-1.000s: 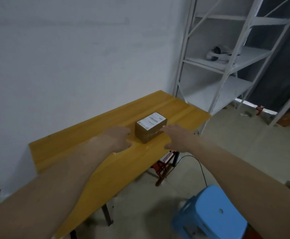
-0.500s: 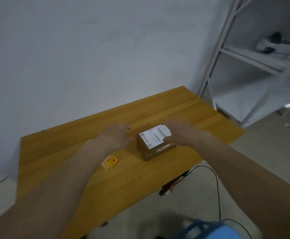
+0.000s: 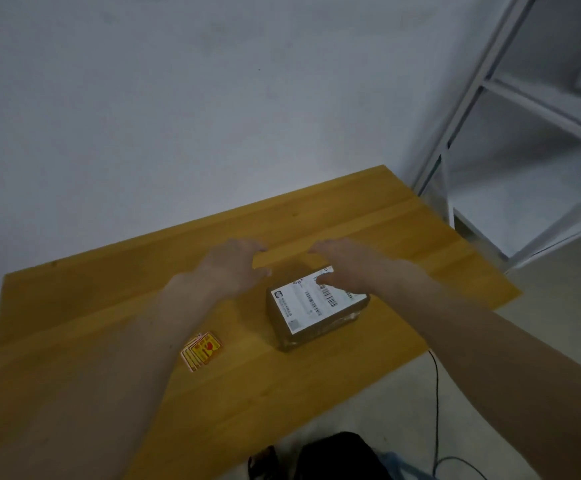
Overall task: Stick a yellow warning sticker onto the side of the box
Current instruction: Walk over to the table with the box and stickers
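Room: pale wall behind a yellow wooden tabletop (image 3: 403, 216); a white metal shelving frame (image 3: 462, 109) stands to the right, and a dark cable (image 3: 436, 393) trails on the floor below the near edge.
Head view, box: a small brown cardboard box (image 3: 311, 311) sits on the tabletop, right of centre, its top covered by a white shipping label (image 3: 311, 299) with barcodes. The brown near sides look bare; no sticker shows on them.
Head view, stickers: a small stack of yellow warning stickers (image 3: 202, 350) with red marks lies flat on the tabletop, left of the box and apart from it, just beside the left forearm.
Left hand: the left hand (image 3: 232, 268) is spread, fingers apart, palm down, just off the box's far left corner; it grips nothing. Whether it touches the tabletop cannot be told.
Right hand: the right hand (image 3: 342, 263) is also spread and empty, over the far end of the box's top; contact with the label looks likely but is not certain.
Step in hand: seemingly settling or squaring the box, before any sticker is taken.
Next move: probably one hand steadies the box while the other goes to the stack, separates a single sticker and peels it, then presses it flat on a bare side.
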